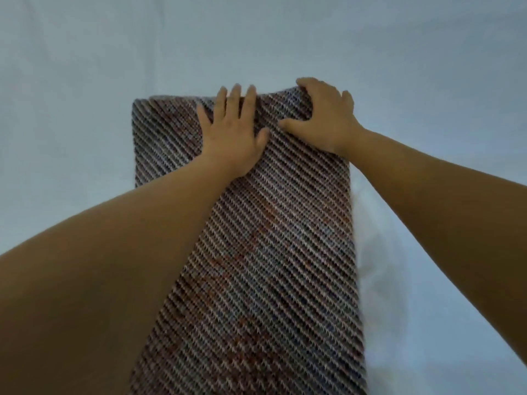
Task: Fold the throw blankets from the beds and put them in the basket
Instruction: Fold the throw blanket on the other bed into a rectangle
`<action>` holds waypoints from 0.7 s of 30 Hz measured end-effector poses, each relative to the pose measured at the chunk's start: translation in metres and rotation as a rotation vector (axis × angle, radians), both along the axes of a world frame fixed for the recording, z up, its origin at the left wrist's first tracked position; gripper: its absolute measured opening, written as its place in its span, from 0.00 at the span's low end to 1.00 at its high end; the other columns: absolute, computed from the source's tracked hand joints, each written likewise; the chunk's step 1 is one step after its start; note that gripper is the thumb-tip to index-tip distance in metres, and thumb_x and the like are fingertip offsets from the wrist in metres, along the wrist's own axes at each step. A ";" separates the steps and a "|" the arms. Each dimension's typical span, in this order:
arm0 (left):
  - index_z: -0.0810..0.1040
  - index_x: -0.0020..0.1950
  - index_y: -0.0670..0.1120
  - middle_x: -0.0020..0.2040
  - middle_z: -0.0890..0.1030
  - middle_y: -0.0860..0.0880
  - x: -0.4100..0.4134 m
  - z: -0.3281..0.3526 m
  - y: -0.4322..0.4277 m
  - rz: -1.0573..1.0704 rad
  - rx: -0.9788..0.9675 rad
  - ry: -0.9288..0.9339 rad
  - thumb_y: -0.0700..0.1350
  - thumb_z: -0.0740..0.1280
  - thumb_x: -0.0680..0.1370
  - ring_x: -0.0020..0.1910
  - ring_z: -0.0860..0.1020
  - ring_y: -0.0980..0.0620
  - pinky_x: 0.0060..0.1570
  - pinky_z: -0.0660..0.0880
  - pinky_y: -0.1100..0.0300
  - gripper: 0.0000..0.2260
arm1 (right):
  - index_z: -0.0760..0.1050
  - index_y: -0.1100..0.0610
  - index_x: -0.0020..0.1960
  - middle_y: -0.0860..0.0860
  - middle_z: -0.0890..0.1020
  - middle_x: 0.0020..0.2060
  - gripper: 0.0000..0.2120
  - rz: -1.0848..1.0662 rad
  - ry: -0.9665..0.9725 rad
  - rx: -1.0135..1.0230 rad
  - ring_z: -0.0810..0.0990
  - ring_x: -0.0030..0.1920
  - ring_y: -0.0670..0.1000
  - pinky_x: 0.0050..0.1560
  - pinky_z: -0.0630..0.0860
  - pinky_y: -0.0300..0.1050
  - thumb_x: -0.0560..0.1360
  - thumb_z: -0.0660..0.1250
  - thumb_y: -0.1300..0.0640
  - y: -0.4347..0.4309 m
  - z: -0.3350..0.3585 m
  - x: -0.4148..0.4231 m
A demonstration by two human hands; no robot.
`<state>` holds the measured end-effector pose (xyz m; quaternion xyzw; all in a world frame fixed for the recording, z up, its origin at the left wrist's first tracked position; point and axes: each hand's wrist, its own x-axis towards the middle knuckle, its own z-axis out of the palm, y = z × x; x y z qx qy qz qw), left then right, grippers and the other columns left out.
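Observation:
A knitted throw blanket [271, 252] with brown, grey and rust diagonal stripes lies folded into a long narrow strip on the white bed sheet [85, 81], running from the bottom of the view to the middle. My left hand [233, 129] rests flat on the blanket near its far end, fingers spread. My right hand [325, 115] is at the far right corner, with its fingers curled over the edge and its thumb pressed into the fabric, pinching it. No basket is in view.
The pale sheet fills the view on all sides of the blanket. A brighter white fold of bedding [379, 266] lies along the blanket's right edge.

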<state>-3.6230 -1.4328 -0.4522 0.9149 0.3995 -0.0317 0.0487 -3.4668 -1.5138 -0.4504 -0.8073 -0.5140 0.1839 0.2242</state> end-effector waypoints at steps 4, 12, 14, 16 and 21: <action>0.66 0.67 0.42 0.65 0.69 0.40 0.013 0.006 0.024 -0.009 0.090 0.002 0.56 0.53 0.80 0.68 0.63 0.40 0.70 0.45 0.36 0.22 | 0.71 0.53 0.45 0.50 0.75 0.42 0.20 0.053 0.050 0.008 0.73 0.45 0.52 0.48 0.68 0.48 0.68 0.67 0.37 0.019 0.008 0.025; 0.71 0.52 0.40 0.50 0.77 0.41 0.031 0.009 0.049 -0.195 0.216 -0.040 0.54 0.52 0.81 0.55 0.72 0.39 0.66 0.56 0.42 0.18 | 0.60 0.56 0.26 0.50 0.65 0.22 0.33 0.050 -0.163 -0.199 0.65 0.24 0.51 0.27 0.57 0.43 0.63 0.60 0.25 0.025 0.006 0.057; 0.71 0.53 0.41 0.50 0.77 0.41 0.032 0.001 0.051 -0.200 0.264 -0.036 0.52 0.54 0.81 0.55 0.72 0.39 0.65 0.57 0.41 0.15 | 0.62 0.57 0.28 0.50 0.67 0.24 0.34 -0.002 -0.329 -0.185 0.67 0.26 0.51 0.28 0.59 0.43 0.62 0.59 0.24 0.021 -0.004 0.060; 0.70 0.59 0.41 0.56 0.74 0.39 0.028 -0.011 0.048 -0.178 0.267 0.012 0.48 0.54 0.81 0.59 0.68 0.39 0.67 0.52 0.38 0.13 | 0.69 0.58 0.40 0.52 0.74 0.34 0.32 -0.083 -0.406 -0.176 0.73 0.36 0.55 0.36 0.67 0.47 0.66 0.59 0.27 0.014 -0.020 0.052; 0.60 0.73 0.45 0.71 0.63 0.42 0.022 -0.033 0.035 -0.075 0.161 -0.106 0.43 0.54 0.81 0.72 0.56 0.42 0.69 0.41 0.37 0.20 | 0.53 0.58 0.75 0.59 0.60 0.73 0.27 -0.196 -0.408 0.007 0.56 0.73 0.60 0.72 0.46 0.61 0.79 0.55 0.51 0.012 -0.034 -0.027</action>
